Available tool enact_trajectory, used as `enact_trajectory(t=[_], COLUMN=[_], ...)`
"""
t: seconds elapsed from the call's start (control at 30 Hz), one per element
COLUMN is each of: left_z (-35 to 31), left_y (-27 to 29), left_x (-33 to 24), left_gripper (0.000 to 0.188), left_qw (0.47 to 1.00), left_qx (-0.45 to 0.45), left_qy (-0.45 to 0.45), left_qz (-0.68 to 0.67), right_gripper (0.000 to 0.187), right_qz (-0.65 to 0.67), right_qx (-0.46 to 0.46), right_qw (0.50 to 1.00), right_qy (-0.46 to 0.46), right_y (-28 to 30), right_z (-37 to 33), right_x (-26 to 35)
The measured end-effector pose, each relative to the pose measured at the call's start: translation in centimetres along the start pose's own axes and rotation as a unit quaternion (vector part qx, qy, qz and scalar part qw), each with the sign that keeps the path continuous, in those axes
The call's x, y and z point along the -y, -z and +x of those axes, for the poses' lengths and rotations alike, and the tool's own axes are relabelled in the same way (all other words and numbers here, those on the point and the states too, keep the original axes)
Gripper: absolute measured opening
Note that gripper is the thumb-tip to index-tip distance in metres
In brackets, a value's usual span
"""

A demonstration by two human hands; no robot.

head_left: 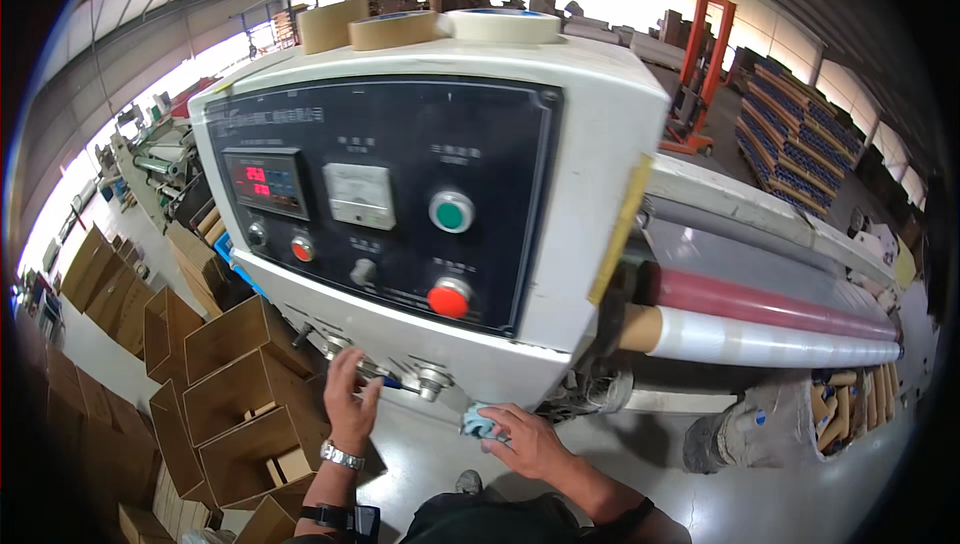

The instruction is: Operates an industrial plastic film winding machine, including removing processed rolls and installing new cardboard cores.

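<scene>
My left hand (348, 406), with a metal watch on the wrist, is raised under the front of a white machine (600, 134). Its fingers are apart, close to a small blue lever (393, 382) and a silver knob (432, 382); whether they touch the lever is unclear. My right hand (532, 447) pinches a crumpled light-blue cloth (477, 422) just below the machine's lower edge. Above both hands is a black control panel (400, 134) with a lit red display (262, 182), a dial meter (359, 196), a green button (452, 212) and a red button (449, 297).
Tape rolls (395, 31) lie on the machine's top. Open cardboard boxes (235, 344) crowd the left. At right, a white film roll (770, 334) runs beside a red roller (770, 299). A wrapped bundle (735, 434) is on the floor; an orange lift (695, 74) stands behind.
</scene>
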State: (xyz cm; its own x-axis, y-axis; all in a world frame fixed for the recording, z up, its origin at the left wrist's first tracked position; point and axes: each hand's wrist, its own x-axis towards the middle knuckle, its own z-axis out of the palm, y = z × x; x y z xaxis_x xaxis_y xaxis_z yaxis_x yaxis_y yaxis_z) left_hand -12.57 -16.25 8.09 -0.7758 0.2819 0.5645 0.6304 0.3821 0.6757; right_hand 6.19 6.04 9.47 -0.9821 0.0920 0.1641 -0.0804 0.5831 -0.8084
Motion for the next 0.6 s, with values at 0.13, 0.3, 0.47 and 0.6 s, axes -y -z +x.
enact_trajectory(t=[0.13, 0.3, 0.47, 0.6], left_z=[0.7, 1.6, 2.9, 1.4], left_y=[1.3, 3.0, 1.9, 0.7], left_x=[1.1, 1.5, 2.4, 5.7], left_gripper=[0.04, 0.035, 0.026, 0.013], left_qw=[0.999, 0.997, 0.994, 0.999], left_qx=[0.025, 0.017, 0.054, 0.017], left_qy=[-0.007, 0.03, -0.008, 0.031], left_qz=[0.035, 0.07, 0.095, 0.012], right_gripper=[0.044, 0.045, 0.049, 0.029], right_qz=[-0.053, -0.116, -0.157, -0.251], right_qx=[0.014, 0.047, -0.002, 0.11], right_qw=[0.998, 0.989, 0.972, 0.935], right_qy=[0.038, 0.083, 0.174, 0.227], right_y=[-2.5, -4.8, -8.9, -10.0], right_z=[4.4, 8.0, 10.5, 14.0], right_x=[1.8, 2.6, -0.4, 3.0])
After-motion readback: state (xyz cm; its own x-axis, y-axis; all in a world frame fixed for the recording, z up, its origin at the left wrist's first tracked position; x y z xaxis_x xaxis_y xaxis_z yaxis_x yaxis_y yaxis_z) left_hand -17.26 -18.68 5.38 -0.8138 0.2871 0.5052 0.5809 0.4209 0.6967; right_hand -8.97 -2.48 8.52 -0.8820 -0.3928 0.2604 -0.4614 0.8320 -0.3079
